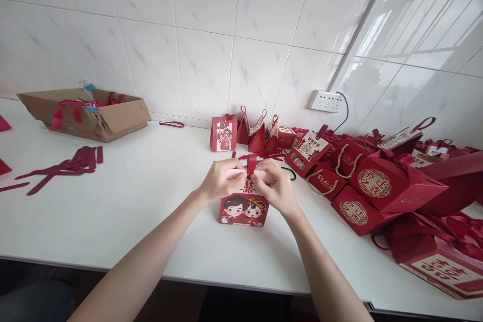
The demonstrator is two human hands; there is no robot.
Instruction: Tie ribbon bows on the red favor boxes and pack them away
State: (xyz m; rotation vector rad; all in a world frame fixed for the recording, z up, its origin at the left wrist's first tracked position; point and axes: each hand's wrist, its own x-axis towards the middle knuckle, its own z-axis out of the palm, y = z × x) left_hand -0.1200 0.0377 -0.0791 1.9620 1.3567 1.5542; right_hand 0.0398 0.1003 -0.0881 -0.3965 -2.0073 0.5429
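Observation:
A red paper gift box (pixel 243 212) with two cartoon figures on its front stands upright on the white table in the middle of the head view. My left hand (pixel 225 180) pinches the left side of its top edge, thumb in front and fingers behind. On the right side of that edge, my right hand (pixel 275 185) is closed in the same way. Between my fingertips a dark red ribbon loop (pixel 251 163) sticks up from the box's top. My fingers partly hide how the ribbon passes through the box.
Several small red boxes (pixel 224 135) stand behind, near the tiled wall. Many red gift boxes (pixel 377 181) are piled at the right, below a power strip (pixel 325 101). At the left are loose ribbons (pixel 71 163) and a cardboard box (pixel 124 116) with ribbons inside.

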